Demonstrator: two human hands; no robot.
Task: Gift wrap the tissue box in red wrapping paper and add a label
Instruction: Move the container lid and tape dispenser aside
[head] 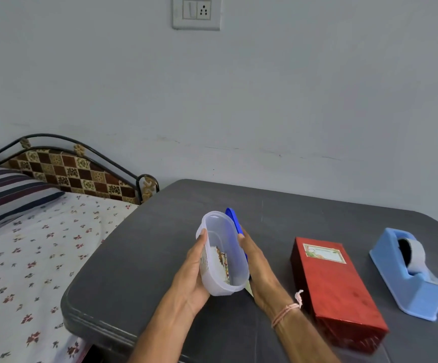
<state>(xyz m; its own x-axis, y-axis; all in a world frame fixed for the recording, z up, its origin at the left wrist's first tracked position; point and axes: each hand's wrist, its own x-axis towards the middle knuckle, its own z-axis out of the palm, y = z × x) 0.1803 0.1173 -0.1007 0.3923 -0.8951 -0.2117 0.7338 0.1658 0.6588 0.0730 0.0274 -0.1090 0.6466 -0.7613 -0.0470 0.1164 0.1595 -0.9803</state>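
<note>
Left hand [189, 271] cups clear tub [214, 224] from below, thumb on rim, fingers curled round side. Right hand [257, 268] flat, fingers straight, pressing blue lid [234, 221] against tub's right side; pink thread [288, 309] on wrist. Printed paper [221, 263] inside tub. Red-wrapped box [338, 292] lies on grey table [147, 258], just right of right forearm, label [324, 253] on top at far end. Blue tape dispenser [409, 279] further right, apart from box. Floral bed [29, 258] left of table.
</note>
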